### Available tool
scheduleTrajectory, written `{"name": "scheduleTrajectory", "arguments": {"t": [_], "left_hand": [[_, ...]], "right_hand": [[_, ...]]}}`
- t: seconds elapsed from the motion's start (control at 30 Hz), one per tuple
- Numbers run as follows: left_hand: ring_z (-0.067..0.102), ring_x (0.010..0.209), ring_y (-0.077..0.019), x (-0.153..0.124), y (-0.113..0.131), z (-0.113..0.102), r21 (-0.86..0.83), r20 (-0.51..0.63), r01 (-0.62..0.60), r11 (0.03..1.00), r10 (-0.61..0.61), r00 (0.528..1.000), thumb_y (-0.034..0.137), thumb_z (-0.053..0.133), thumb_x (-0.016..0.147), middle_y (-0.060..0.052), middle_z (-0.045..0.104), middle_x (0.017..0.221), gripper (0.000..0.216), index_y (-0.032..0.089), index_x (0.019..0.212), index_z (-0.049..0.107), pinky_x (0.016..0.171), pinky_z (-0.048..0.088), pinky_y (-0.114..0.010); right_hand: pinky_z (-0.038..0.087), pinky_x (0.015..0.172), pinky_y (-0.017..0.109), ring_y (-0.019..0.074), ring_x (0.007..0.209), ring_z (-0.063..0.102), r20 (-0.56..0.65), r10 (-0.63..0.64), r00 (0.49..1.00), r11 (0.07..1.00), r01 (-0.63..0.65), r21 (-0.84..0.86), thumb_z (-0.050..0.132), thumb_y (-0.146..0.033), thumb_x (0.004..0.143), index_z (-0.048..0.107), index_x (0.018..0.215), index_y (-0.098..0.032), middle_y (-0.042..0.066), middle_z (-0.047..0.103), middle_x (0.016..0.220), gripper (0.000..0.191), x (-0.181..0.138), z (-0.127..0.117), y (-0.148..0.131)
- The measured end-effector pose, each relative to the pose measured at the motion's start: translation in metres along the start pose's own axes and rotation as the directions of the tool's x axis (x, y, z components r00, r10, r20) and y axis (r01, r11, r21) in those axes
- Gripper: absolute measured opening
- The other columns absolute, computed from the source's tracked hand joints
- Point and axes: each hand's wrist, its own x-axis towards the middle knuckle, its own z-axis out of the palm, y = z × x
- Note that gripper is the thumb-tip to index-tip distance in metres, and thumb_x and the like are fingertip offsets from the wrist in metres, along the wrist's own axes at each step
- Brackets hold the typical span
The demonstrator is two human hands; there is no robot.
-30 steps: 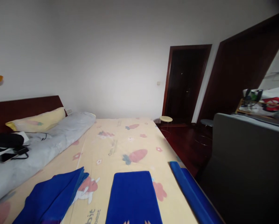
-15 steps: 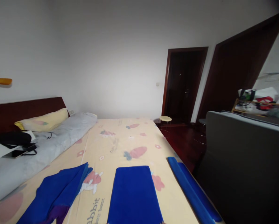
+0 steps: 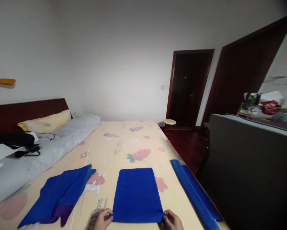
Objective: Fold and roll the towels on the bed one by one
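Observation:
A blue cloth (image 3: 138,195) lies as a flat, folded rectangle on the bed's patterned sheet (image 3: 138,140). My left hand (image 3: 104,219) pinches its near left corner between thumb and fingers. At the near right corner, my right hand (image 3: 172,220) grips the cloth the same way. Left of it is a loosely heaped blue cloth (image 3: 59,195) with a purple patch at its lower edge. Two rolled blue cloths, one lighter (image 3: 193,195) and one darker (image 3: 202,195), lie side by side along the bed's right edge.
A grey quilt (image 3: 59,145) runs along the left side, with a phone (image 3: 22,154) and black items on it. A yellow pillow (image 3: 47,122) leans on the headboard. A dark grey panel (image 3: 249,172) stands at right, and a round stool (image 3: 169,122) near the door.
Both hands have come fully into view at the near corners. The rectangle's near edge has moved away from me, so the cloth looks shorter. The view has shifted slightly.

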Motion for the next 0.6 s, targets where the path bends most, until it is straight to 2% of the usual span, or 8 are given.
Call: {"name": "scheduleTrajectory", "arguments": {"t": [0.07,0.1,0.2,0.3,0.4,0.53,0.6], "left_hand": [[0.056,0.063,-0.0144,0.006,0.006,-0.001,-0.063,0.039,0.043,0.997,-0.041,0.998,0.051,0.055,0.073,0.004,0.056,0.058,0.030,0.021,0.075,0.060,0.060,0.044,-0.024],[0.056,0.062,-0.0138,0.008,0.009,-0.002,-0.040,0.042,0.050,0.998,-0.048,0.998,0.050,0.053,0.075,0.005,0.054,0.057,0.030,0.021,0.076,0.059,0.059,0.043,-0.024],[0.055,0.061,-0.0126,0.012,0.015,-0.005,0.167,0.027,0.046,0.985,-0.051,0.998,0.037,0.050,0.080,0.007,0.050,0.054,0.018,0.022,0.076,0.058,0.057,0.040,-0.022],[0.055,0.062,-0.0123,0.009,0.017,-0.002,0.318,0.010,0.041,0.947,-0.046,0.999,0.019,0.050,0.077,0.007,0.053,0.056,0.010,0.022,0.073,0.058,0.061,0.040,-0.022],[0.059,0.073,-0.0138,-0.001,0.019,0.008,0.395,-0.003,0.019,0.918,-0.020,1.000,0.008,0.050,0.073,0.003,0.062,0.071,0.019,0.023,0.077,0.061,0.073,0.042,-0.024],[0.059,0.099,-0.0171,-0.016,0.024,0.019,0.607,-0.069,-0.021,0.794,0.079,0.995,0.004,0.040,0.076,-0.004,0.065,0.103,0.040,0.024,0.104,0.062,0.089,0.040,-0.030],[0.057,0.105,-0.0170,-0.021,0.027,0.019,0.672,-0.018,-0.045,0.739,0.077,0.997,0.003,0.036,0.077,-0.002,0.064,0.113,0.047,0.029,0.106,0.062,0.093,0.039,-0.030]], "right_hand": [[0.049,0.063,0.031,0.0219,0.067,0.064,0.005,0.005,1.000,0.999,-0.005,-0.050,0.042,-0.056,0.079,0.062,0.070,-0.022,0.003,0.066,0.065,0.041,0.007,-0.002,-0.005],[0.049,0.065,0.031,0.0221,0.070,0.064,0.011,0.003,1.000,0.997,-0.002,-0.082,0.042,-0.053,0.080,0.063,0.071,-0.022,0.003,0.068,0.068,0.038,0.011,-0.004,-0.007],[0.047,0.069,0.033,0.0223,0.073,0.063,0.020,-0.013,1.000,0.975,0.017,-0.222,0.040,-0.045,0.082,0.065,0.076,-0.023,0.003,0.068,0.072,0.034,0.018,-0.009,-0.009],[0.044,0.073,0.034,0.0217,0.074,0.061,-0.002,-0.076,0.997,0.904,0.068,-0.422,0.039,-0.038,0.085,0.064,0.078,-0.023,0.004,0.067,0.074,0.030,0.017,-0.008,-0.004],[0.041,0.075,0.033,0.0209,0.078,0.060,-0.015,-0.178,0.984,0.824,0.141,-0.549,0.041,-0.031,0.087,0.062,0.079,-0.023,0.004,0.066,0.079,0.024,0.011,-0.001,0.012],[0.040,0.073,0.031,0.0199,0.082,0.059,-0.108,-0.357,0.928,0.746,0.214,-0.631,0.045,-0.026,0.087,0.059,0.104,-0.024,0.006,0.065,0.093,0.022,0.003,0.009,0.037],[0.039,0.072,0.029,0.0179,0.080,0.058,-0.061,-0.438,0.897,0.704,0.300,-0.644,0.047,-0.020,0.085,0.058,0.106,-0.026,0.004,0.063,0.094,0.025,0.000,0.009,0.042]]}}
